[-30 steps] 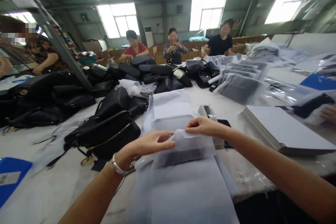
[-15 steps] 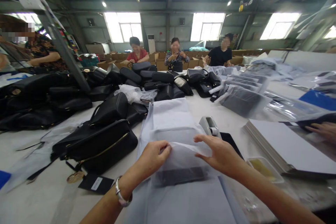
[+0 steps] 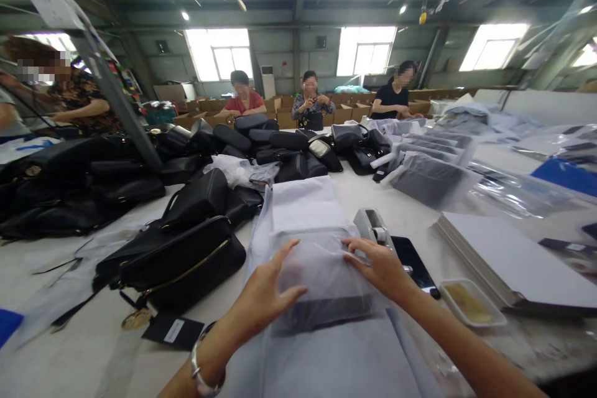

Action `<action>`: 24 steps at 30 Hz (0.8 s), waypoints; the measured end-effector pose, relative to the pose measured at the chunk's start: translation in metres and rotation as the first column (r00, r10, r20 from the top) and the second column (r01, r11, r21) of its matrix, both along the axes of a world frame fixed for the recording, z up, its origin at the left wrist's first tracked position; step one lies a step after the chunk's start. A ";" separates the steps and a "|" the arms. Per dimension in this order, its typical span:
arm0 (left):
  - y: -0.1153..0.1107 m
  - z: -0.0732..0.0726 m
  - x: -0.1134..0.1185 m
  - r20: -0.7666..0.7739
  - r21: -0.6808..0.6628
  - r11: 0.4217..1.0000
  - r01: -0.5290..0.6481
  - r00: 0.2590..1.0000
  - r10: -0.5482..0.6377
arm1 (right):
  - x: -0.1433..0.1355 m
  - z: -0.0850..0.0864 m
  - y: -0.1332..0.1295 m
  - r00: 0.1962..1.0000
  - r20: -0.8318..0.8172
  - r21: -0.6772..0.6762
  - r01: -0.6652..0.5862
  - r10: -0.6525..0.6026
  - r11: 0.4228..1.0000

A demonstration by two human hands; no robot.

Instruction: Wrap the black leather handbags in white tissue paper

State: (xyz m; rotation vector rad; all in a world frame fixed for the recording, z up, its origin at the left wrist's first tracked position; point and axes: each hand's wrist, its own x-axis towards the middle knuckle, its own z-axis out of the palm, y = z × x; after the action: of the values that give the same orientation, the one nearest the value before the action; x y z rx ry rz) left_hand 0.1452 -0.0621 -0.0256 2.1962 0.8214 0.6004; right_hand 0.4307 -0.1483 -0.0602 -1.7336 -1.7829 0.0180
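Note:
A dark flat item wrapped in thin, see-through white tissue paper (image 3: pixel 321 273) lies in front of me on a stack of white sheets (image 3: pixel 336 360). My left hand (image 3: pixel 273 283) is at the wrapping's left side, thumb and forefinger spread apart, holding nothing. On the right side, my right hand (image 3: pixel 373 261) pinches a creased fold of the tissue between thumb and fingers. The dark item shows most clearly near the wrapping's lower edge; its kind is hidden by the tissue. A grey tape dispenser (image 3: pixel 370 224) stands just beyond my right hand.
Black handbags (image 3: pixel 181 267) are heaped to the left and along the back. A phone (image 3: pixel 415 264), a plastic tray (image 3: pixel 471 301) and stacked white boards (image 3: pixel 517 255) lie at the right. Bagged dark items (image 3: pixel 424 177) stand behind them. Several people work across the table.
My left hand has gone from a pinch on the tissue's edge to spread fingers. My right fingers have closed onto the tissue. The other person's hand at the far right has left view.

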 end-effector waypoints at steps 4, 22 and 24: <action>0.004 -0.019 0.000 0.057 0.007 0.987 -0.162 0.985 0.162 | -0.002 -0.003 -0.001 0.999 -0.039 0.032 0.028 -0.027 0.999; -0.005 -0.037 0.021 0.238 0.471 0.714 -0.517 0.854 0.462 | -0.017 -0.007 0.002 0.948 -0.256 0.019 0.199 -0.188 0.980; -0.015 -0.039 0.028 0.272 0.649 0.617 -0.445 0.893 0.358 | -0.018 -0.006 0.001 0.949 -0.248 0.006 0.201 -0.193 0.980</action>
State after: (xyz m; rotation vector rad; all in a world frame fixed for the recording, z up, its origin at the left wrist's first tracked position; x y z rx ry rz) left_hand 0.1734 -0.0772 -0.0650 2.6052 1.1815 1.4646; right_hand 0.4130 -0.1468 -0.0667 -1.7945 -1.4193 0.1160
